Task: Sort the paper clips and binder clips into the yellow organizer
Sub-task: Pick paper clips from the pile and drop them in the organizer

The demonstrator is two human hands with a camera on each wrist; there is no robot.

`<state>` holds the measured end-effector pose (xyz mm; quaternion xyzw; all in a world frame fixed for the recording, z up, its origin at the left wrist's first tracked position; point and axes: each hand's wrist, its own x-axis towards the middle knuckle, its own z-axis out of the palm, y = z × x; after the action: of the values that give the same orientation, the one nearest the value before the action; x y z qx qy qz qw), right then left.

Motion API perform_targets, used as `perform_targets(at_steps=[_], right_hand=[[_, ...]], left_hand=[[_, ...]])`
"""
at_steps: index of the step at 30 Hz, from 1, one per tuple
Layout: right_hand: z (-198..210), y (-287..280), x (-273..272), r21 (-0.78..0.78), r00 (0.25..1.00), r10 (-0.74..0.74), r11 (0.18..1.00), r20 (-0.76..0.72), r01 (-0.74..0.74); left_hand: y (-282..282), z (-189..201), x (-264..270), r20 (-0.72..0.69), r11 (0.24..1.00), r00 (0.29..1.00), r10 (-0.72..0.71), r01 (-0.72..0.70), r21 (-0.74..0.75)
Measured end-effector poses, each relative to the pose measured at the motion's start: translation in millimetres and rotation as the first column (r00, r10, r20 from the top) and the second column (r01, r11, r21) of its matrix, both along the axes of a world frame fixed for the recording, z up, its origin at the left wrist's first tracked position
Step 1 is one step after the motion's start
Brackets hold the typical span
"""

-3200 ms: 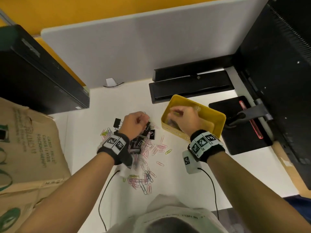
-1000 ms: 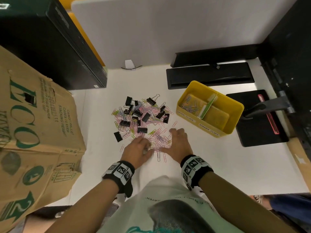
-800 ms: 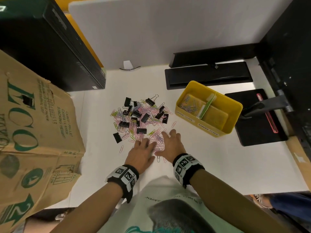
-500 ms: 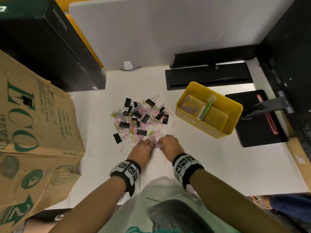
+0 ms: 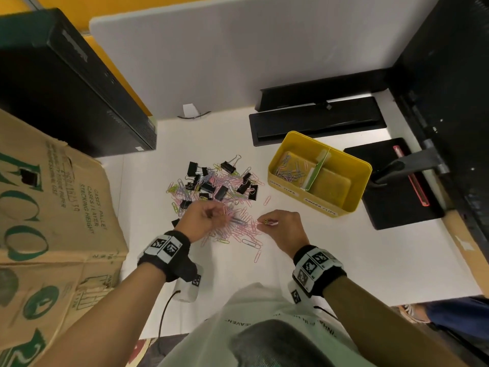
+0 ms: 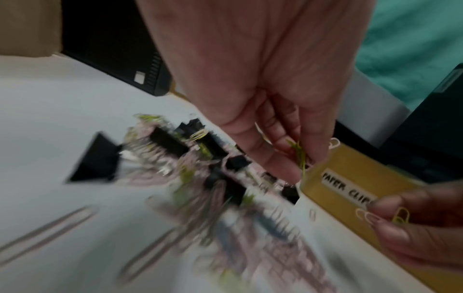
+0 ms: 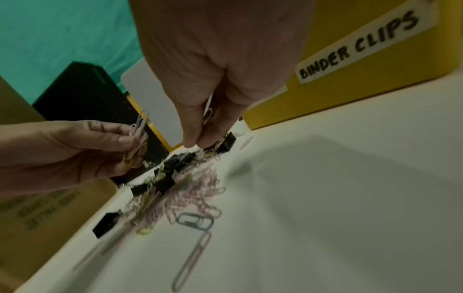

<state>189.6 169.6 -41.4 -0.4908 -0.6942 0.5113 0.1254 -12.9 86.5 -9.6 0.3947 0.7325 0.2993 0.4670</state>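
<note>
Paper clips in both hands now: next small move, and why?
Probably carry them to the yellow organizer and drop them in its left compartment: left hand and right hand each pinch a few paper clips, and clips already lie there, above the PAPER CLIPS label.

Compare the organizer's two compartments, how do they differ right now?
The organizer's left compartment holds a small heap of paper clips; the right compartment shows only its bare yellow floor. The left one's front label reads PAPER CLIPS as far as visible; the right one's label reads BINDER CLIPS. Both share the yellow walls and the green-edged divider.
</note>
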Motion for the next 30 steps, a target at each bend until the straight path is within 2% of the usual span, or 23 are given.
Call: perform_targets(at_steps=[5,8,11,15,19,23,25,27,30], right_hand=[[24.3,10.5,7.3,0.030,0.979,-0.143,0.988,-0.144,0.149],[43.8,22.4,11.7,0.130,0.972,-0.158,0.975,-0.175,0.182],[66.0,45.6,17.0,0.234,0.975,-0.173,0.951,-0.140,0.202],[78.5,82.3,17.3,0.257,0.973,-0.233,0.941,0.011,0.222],[81.0,105.7,8.4,0.261,0.972,-0.212,0.949,0.105,0.179],[71.8,113.9,-7.2,0.190,0.968,-0.061,0.982,0.242,0.015],[70.9,113.4,-10.4,0.165,0.953,0.009,0.984,0.302,-0.062],[71.9,111.9,-10.7,0.174,0.948,0.039,0.980,0.317,-0.099],[72.8,101.1,-17.5,0.279,0.972,0.067,0.951,0.225,-0.130]], left_hand=[[66.3,31.0,20.6,0.017,0.994,1.000,0.018,-0.020,0.110],[106.3,46.9,43.2,-0.005,0.984,1.000,0.012,-0.011,0.177],[137.7,42.7,61.9,-0.082,0.987,0.996,0.025,-0.011,0.158],[154.2,25.9,75.0,-0.210,0.996,0.977,0.018,0.002,0.094],[145.1,23.6,68.1,-0.144,0.992,0.989,0.026,-0.007,0.127],[116.9,23.2,43.7,-0.015,0.958,0.978,0.210,-0.203,0.205],[95.5,18.3,30.0,0.012,0.957,0.970,0.243,-0.242,0.159],[70.9,10.9,16.9,-0.039,0.980,0.981,0.188,-0.185,0.071],[34.4,-2.4,3.2,-0.111,0.998,0.993,0.036,-0.041,-0.040]])
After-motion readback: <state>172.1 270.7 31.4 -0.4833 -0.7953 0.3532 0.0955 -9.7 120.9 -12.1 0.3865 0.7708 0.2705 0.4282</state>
